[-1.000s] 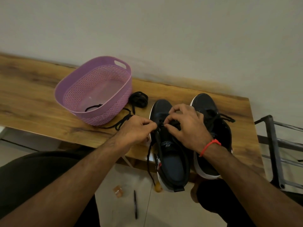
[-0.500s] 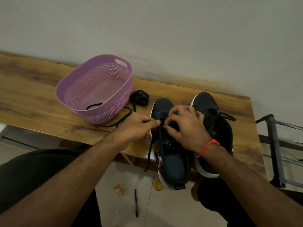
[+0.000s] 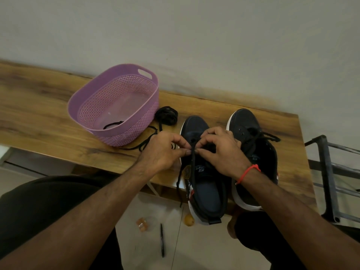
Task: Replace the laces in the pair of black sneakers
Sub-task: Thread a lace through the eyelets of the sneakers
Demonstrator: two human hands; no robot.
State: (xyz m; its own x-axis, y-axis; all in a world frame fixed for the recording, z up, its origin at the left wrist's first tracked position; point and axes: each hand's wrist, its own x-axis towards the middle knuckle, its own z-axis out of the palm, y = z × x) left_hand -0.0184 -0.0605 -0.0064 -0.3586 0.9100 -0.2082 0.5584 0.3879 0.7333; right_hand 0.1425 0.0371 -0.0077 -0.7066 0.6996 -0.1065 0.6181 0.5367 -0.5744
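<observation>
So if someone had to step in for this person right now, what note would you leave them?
Left hand and right hand: each has a grip on the black lace over the left sneaker, near its front eyelets.
Right sneaker sits beside it on the table, loosely laced.
A bundled lace lies by the purple basket; another lace end is inside.
Done: threading started.
Left: finish lacing; which laces are new is unclear.

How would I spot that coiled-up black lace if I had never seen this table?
Start at the purple basket on the wooden table. In the gap between it and the toe of the nearer black sneaker lies the coiled lace. It alone is wound into a tight bundle; the other laces trail loose.
</observation>
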